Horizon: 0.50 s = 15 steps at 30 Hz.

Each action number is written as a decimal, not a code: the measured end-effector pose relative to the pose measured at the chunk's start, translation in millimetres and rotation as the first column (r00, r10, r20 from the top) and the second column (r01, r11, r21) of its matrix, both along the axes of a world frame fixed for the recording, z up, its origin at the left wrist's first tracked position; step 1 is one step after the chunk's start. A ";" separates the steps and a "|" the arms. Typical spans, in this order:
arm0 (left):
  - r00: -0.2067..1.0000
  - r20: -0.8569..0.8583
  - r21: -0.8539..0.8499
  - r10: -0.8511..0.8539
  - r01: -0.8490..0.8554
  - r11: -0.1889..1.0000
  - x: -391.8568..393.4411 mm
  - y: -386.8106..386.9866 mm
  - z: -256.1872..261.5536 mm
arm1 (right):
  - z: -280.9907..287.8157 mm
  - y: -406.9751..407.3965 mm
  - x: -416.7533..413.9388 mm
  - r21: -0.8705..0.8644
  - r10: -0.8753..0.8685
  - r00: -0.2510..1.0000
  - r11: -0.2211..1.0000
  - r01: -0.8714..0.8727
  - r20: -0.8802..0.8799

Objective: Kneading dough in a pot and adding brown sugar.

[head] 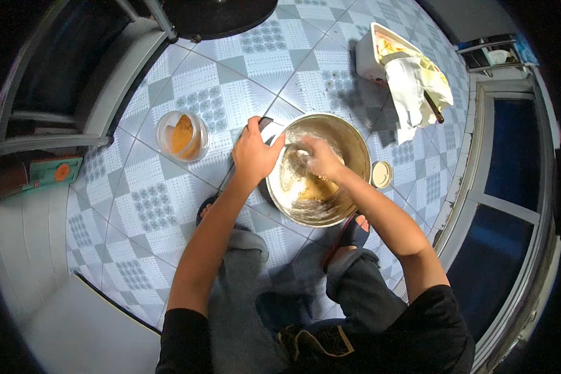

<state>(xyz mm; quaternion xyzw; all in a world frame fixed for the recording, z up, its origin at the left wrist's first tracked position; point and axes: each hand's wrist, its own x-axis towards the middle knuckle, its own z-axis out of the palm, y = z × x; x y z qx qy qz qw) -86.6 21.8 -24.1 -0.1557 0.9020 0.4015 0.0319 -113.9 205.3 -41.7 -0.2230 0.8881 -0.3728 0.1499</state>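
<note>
A deep metal pot (362, 154) stands on the tiled floor between my feet. My left hand (255, 152) grips its left side, thumb at the rim and fingers by the dark-and-metal handle (265, 123). Inside the pot, my right hand (321, 159) is dusted with white powder and has its fingers curled. Something whitish shows at those fingertips, but whether it is held is unclear. Pale yellowish dough or batter (315, 189) lies on the pot's bottom, with white powder smeared up the wall.
A clear plastic tub (183, 136) of orange-brown powder stands left of the pot. A round cream lid (382, 174) lies close on the right. Farther off is a white bin (368, 61), with a white cloth or bag (409, 89) and a brown handle (434, 107) beside it.
</note>
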 end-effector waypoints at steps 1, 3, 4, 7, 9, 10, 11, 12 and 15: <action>1.000 0.007 0.001 0.000 0.000 1.000 0.5 0.5 -1.7 | 0.3 -2.6 -3.8 0.001 0.000 1.000 1.000 0.000 0.007; 0.998 -0.064 -0.011 0.012 -0.012 1.000 -1.1 0.2 -3.0 | 3.5 -11.4 -13.4 0.358 0.386 0.919 0.850 -0.386 0.074; 0.998 -0.065 -0.015 0.011 -0.012 1.000 -2.6 0.7 -2.0 | -8.7 -11.2 -11.0 0.360 0.471 0.882 0.820 -0.446 0.020; 1.000 0.001 0.009 -0.004 0.004 1.000 -3.1 1.6 0.5 | 13.7 -19.6 0.1 0.713 0.594 0.803 0.545 -0.442 0.045; 1.000 0.003 -0.017 -0.007 0.007 1.000 -3.3 -0.6 0.6 | 6.2 -22.2 2.9 0.739 0.581 0.804 0.486 -0.466 0.125; 1.000 0.004 -0.020 -0.004 0.004 1.000 -2.7 -2.2 1.4 | 14.9 -28.4 1.6 0.749 0.553 0.786 0.389 -0.536 0.275; 1.000 0.020 -0.020 -0.006 0.006 1.000 -1.5 -4.1 2.4 | 20.0 -33.2 1.2 0.740 0.507 0.754 0.291 -0.606 0.418; 0.999 0.033 -0.018 -0.008 0.008 1.000 -2.0 -4.4 5.3 | 15.1 -23.9 1.6 0.742 0.509 0.753 0.288 -0.605 0.417; 0.999 0.022 -0.017 -0.025 0.026 1.000 -6.0 2.5 11.2 | -3.7 13.7 6.1 0.641 0.737 0.637 0.604 -0.473 -0.224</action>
